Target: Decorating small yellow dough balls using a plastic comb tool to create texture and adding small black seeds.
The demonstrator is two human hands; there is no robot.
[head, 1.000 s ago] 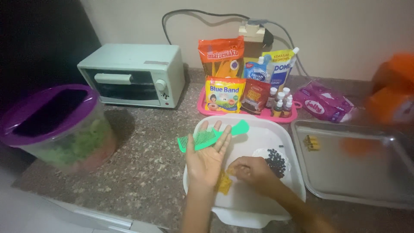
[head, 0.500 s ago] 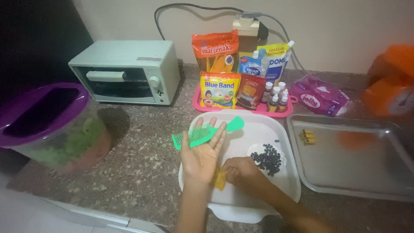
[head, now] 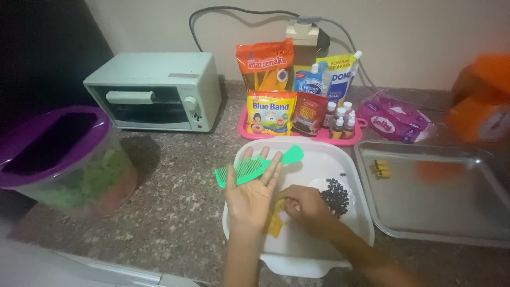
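Observation:
My left hand (head: 254, 192) lies palm up and flat over a white tray (head: 324, 159), its fingers spread above a green comb (head: 255, 166) that rests across the tray's left rim. A yellow piece of dough (head: 275, 224) sits at the edge of that palm. My right hand (head: 303, 202) is curled beside it, fingertips pinching the yellow dough. A small pile of dark chips (head: 337, 194) lies on the tray just right of my right hand.
A mint toaster oven (head: 154, 90) stands at the back left, and a purple-lidded container (head: 53, 154) at the left. A pink tray (head: 303, 135) holds packets and little bottles. A metal baking tray (head: 435, 212) with small yellow pieces (head: 380, 168) sits right.
The view has shifted slightly. Both hands stay over the white tray, with the right hand's fingers still working at the yellow dough on the left palm.

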